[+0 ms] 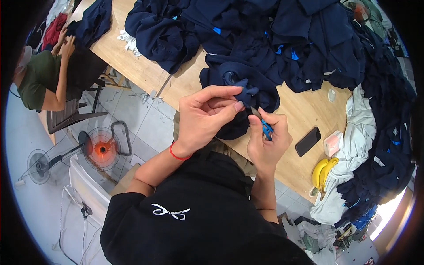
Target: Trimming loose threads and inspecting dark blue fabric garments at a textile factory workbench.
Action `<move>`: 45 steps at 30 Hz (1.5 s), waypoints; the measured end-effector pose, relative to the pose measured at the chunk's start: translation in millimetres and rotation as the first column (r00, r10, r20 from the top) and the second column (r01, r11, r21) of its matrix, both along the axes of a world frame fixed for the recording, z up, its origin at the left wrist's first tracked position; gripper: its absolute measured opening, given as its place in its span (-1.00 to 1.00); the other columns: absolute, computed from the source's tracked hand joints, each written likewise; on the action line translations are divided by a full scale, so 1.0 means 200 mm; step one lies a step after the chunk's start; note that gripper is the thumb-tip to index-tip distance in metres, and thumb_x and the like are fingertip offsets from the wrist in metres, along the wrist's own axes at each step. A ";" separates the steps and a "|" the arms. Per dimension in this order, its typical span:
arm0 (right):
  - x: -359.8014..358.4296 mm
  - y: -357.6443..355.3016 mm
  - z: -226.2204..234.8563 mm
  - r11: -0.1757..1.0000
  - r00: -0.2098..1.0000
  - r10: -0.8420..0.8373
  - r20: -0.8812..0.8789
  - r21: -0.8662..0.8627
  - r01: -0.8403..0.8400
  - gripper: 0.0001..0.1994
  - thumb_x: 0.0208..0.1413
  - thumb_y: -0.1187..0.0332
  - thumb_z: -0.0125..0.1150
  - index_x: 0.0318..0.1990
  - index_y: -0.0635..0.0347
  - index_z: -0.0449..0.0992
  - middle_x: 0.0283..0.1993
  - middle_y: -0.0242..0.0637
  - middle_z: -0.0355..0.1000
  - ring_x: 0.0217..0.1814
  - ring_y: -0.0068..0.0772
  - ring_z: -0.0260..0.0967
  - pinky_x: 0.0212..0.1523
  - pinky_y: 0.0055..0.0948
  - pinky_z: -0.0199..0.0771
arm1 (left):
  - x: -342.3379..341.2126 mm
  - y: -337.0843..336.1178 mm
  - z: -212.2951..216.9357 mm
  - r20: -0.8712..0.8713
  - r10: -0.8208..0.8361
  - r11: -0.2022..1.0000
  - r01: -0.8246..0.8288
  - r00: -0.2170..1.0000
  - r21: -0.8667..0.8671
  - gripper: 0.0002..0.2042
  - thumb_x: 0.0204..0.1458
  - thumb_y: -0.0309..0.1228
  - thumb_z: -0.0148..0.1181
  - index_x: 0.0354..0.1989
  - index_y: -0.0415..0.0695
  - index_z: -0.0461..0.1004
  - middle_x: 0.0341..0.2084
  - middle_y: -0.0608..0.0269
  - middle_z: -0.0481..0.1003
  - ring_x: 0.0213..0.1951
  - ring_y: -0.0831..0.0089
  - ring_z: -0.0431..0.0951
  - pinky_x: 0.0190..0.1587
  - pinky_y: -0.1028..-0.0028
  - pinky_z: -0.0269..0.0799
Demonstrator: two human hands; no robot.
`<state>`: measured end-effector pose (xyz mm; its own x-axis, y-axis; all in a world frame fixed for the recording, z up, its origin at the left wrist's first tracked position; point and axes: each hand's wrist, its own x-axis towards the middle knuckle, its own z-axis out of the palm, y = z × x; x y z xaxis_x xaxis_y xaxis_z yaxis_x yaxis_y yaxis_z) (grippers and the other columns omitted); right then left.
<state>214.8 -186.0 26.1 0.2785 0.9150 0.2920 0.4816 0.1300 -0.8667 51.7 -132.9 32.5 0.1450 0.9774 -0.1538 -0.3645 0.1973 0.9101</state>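
A dark navy garment (260, 95) lies bunched on the wooden table (304, 112) right in front of me. Between thumb and forefinger, my left hand (201, 117) pinches a small fold of it, lifted toward me. My right hand (271, 141) is closed around small thread snips (267, 129) with a blue handle. The metal blades of the snips point up and left, close to the pinched fold. Whether the blades touch the cloth I cannot tell.
More navy garments (318, 44) are heaped across the far side. On the right lie a phone (308, 141), a tissue pack (333, 143), bananas (324, 172) and white cloth (357, 128). To the left are a co-worker (46, 81), a chair (77, 121) and a fan (102, 149).
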 end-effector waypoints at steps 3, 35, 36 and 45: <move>-0.01 0.01 0.01 0.999 0.998 -0.013 -0.062 -0.046 0.010 -0.69 0.11 0.41 0.62 -0.12 0.28 0.55 -0.31 -0.20 0.63 -0.38 -0.56 0.57 -0.35 -0.60 0.50 | -0.01 0.01 0.01 -0.023 -0.013 1.000 0.012 1.000 -0.003 -0.67 0.13 -0.74 0.39 0.09 -0.38 0.63 -0.24 0.14 0.68 -0.21 0.55 0.70 -0.09 0.60 0.62; -0.02 0.10 0.04 0.988 0.998 0.042 0.055 0.145 -0.049 -0.68 -0.09 0.70 0.52 -0.14 0.25 0.68 -0.18 -0.22 0.52 -0.21 -0.33 0.51 -0.24 -0.43 0.50 | 0.01 0.02 0.01 -0.041 -0.153 0.984 0.156 0.987 0.084 -0.66 0.15 -0.75 0.32 0.10 -0.36 0.54 -0.24 0.25 0.64 -0.20 0.68 0.65 -0.13 0.67 0.58; 0.00 0.10 0.05 0.994 0.998 0.050 0.049 0.096 -0.055 -0.70 -0.10 0.76 0.36 -0.18 0.27 0.64 -0.19 -0.21 0.50 -0.23 -0.31 0.49 -0.24 -0.44 0.49 | 0.02 0.02 0.02 -0.047 -0.165 0.985 0.167 0.985 0.052 -0.65 0.14 -0.75 0.34 0.10 -0.31 0.50 -0.23 0.27 0.62 -0.17 0.63 0.66 -0.09 0.61 0.60; 0.29 0.14 -0.30 0.972 0.952 -0.229 -0.202 -0.102 0.212 -0.74 0.42 0.44 0.21 -0.40 0.22 0.41 -0.42 -0.50 0.33 -0.33 -0.67 0.21 -0.30 -0.52 0.22 | -0.01 0.07 -0.28 -0.229 -0.136 0.964 0.182 0.964 0.192 -0.85 0.22 -0.58 0.31 -0.07 -0.26 0.67 -0.34 0.38 0.61 -0.26 0.71 0.59 -0.17 0.59 0.52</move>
<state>271.8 -158.4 -33.3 0.5234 0.8414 0.1345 0.2955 -0.0312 -0.9548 49.2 -119.6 -23.5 0.2873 0.9578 0.0080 -0.1387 0.0334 0.9898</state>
